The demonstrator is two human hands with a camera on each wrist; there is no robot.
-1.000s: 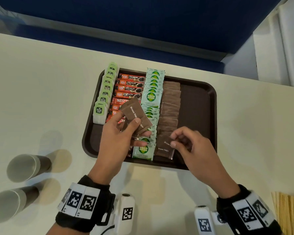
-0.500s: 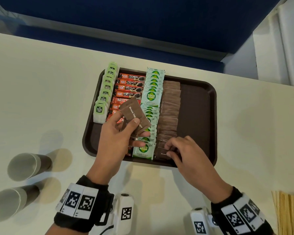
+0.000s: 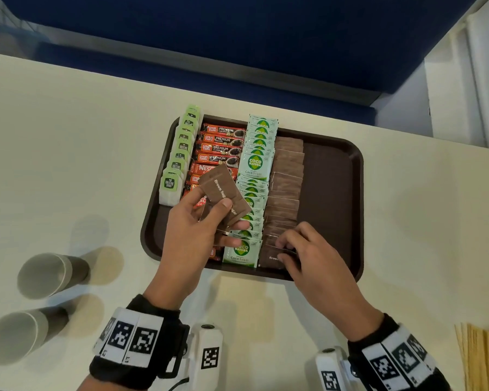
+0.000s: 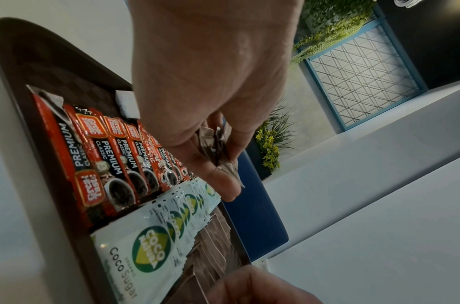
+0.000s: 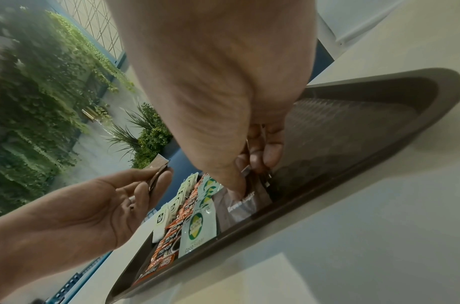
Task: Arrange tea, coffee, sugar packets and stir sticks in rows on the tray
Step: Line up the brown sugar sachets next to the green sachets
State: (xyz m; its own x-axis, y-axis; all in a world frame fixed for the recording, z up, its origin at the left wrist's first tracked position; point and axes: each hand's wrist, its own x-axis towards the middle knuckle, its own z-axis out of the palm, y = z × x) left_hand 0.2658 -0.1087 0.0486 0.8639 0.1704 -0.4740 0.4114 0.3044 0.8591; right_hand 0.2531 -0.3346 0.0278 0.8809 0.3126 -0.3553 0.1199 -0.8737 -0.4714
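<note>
The left hand (image 3: 192,235) is holding a small stack of brown sugar packets (image 3: 223,190) in a closed grip above the tray (image 3: 333,193). The right hand (image 3: 314,261) is pinching the nearest packet of the brown sugar row (image 3: 287,187) at the tray's 6 o'clock edge. The tray is sitting on the counter (image 3: 68,150).

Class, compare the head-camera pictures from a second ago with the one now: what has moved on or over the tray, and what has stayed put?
The right hand drew back toward the tray's near edge and lowered onto the nearest packets of the brown sugar row, its fingers now pinching them. The left hand still holds its spare brown sugar packets above the coffee. The tea, coffee and coco sugar rows have not shifted.
</note>
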